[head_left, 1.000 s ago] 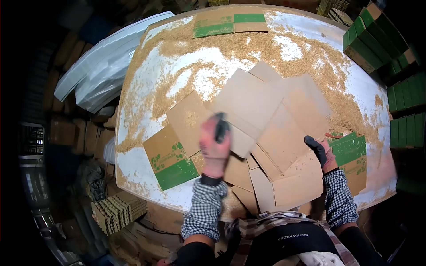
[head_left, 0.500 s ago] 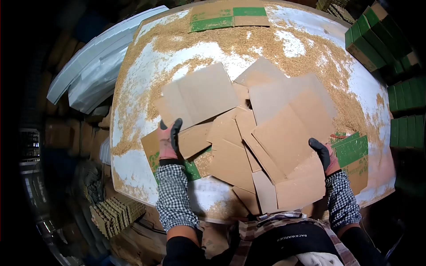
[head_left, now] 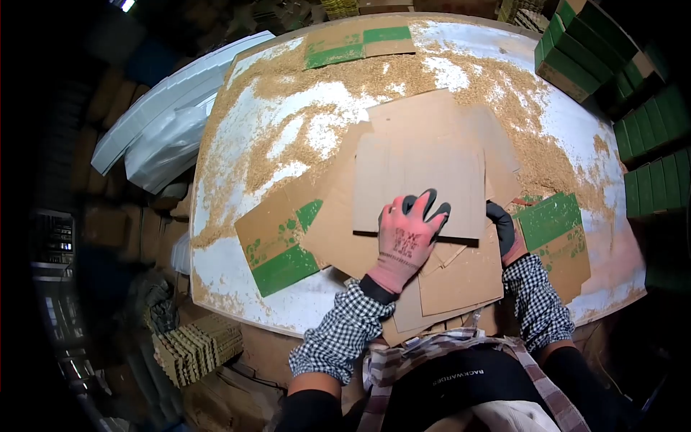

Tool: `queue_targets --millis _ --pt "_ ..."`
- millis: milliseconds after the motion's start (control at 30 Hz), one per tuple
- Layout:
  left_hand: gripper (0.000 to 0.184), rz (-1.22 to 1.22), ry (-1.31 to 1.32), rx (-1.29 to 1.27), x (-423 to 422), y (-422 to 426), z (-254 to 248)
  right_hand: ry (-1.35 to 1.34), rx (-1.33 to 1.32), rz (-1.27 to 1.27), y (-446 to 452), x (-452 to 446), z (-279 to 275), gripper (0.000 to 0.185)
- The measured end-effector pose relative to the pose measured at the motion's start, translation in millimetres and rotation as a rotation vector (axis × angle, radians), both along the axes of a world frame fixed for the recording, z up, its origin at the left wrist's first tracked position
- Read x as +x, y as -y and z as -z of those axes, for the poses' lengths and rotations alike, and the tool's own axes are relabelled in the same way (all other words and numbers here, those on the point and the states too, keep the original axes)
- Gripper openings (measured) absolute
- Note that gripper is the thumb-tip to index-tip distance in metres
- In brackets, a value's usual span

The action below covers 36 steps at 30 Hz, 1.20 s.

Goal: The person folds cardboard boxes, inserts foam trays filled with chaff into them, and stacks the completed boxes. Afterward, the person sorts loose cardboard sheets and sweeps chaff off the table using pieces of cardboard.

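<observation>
My left hand (head_left: 407, 234), in a pink glove with dark fingertips, lies on the near part of a flat brown cardboard sheet (head_left: 425, 169), its fingers spread on top. Under this sheet is a loose pile of overlapping cardboard pieces (head_left: 461, 288), some reaching out to the left and toward me. My right hand (head_left: 506, 232), gloved the same way, is at the pile's right edge, with curved fingers against the cardboard pieces. Part of that hand is hidden by the edge. Green-printed cardboard (head_left: 277, 245) lies left of the pile, and more green-printed cardboard (head_left: 554, 245) lies to the right.
The white tabletop (head_left: 230, 270) is strewn with sawdust-like bits (head_left: 237, 176). Another green-printed cardboard piece (head_left: 360, 43) lies at the far edge. Green boxes (head_left: 583, 54) stand at the right, white plastic-wrapped sheets (head_left: 169, 137) at the left, ridged trays (head_left: 194, 353) at lower left.
My left hand has moved right, bringing its cardboard sheet from the left onto the middle of the pile. Pieces in the pile have shifted together. My right hand stays at the right edge.
</observation>
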State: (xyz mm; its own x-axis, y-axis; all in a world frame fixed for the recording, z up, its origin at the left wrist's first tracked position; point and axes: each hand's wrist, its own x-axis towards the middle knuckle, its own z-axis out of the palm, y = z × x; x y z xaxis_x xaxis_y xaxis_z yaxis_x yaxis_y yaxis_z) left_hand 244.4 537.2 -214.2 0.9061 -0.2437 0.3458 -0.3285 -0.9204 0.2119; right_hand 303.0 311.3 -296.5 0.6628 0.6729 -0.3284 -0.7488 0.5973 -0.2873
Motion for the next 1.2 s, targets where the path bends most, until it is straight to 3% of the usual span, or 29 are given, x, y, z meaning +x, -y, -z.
queue_targets --millis 67,100,133,200,333,533,767,867,900,967,1200 --pt "0.021 0.068 0.121 0.091 2 22 -27 0.168 -0.047 0.122 16 -11 -12 0.039" --pt "0.020 0.113 0.152 0.105 1 37 -41 0.389 -0.263 0.196 28 -19 -15 0.038" --pt "0.019 0.158 0.177 0.115 -3 54 -53 0.314 -0.057 0.244 45 -28 -23 0.038" --pt "0.021 0.240 0.264 0.110 -10 97 -63 0.288 0.052 0.336 80 -48 -40 0.033" --pt "0.022 0.517 0.348 0.046 -53 190 -80 0.327 -0.044 0.570 160 -119 -64 0.032" --pt "0.023 0.961 0.314 -0.326 -173 299 -43 0.268 -0.456 1.011 244 -314 -70 0.030" --pt "0.023 1.519 -0.009 -0.382 -332 314 6 -0.110 -0.844 1.362 222 -559 -31 0.029" --pt "0.028 1.636 -0.277 -0.378 -414 325 53 -0.316 -0.961 1.414 190 -647 -1 0.028" --pt "0.026 1.676 -0.276 -0.309 -426 326 85 -0.389 -0.982 1.413 183 -671 27 0.028" --pt "0.023 1.754 -0.249 -0.223 -435 324 99 -0.515 -1.050 1.381 166 -716 50 0.027" --pt "0.022 1.683 -0.367 -0.160 -479 329 213 -0.720 -1.224 0.990 131 -799 157 0.026"
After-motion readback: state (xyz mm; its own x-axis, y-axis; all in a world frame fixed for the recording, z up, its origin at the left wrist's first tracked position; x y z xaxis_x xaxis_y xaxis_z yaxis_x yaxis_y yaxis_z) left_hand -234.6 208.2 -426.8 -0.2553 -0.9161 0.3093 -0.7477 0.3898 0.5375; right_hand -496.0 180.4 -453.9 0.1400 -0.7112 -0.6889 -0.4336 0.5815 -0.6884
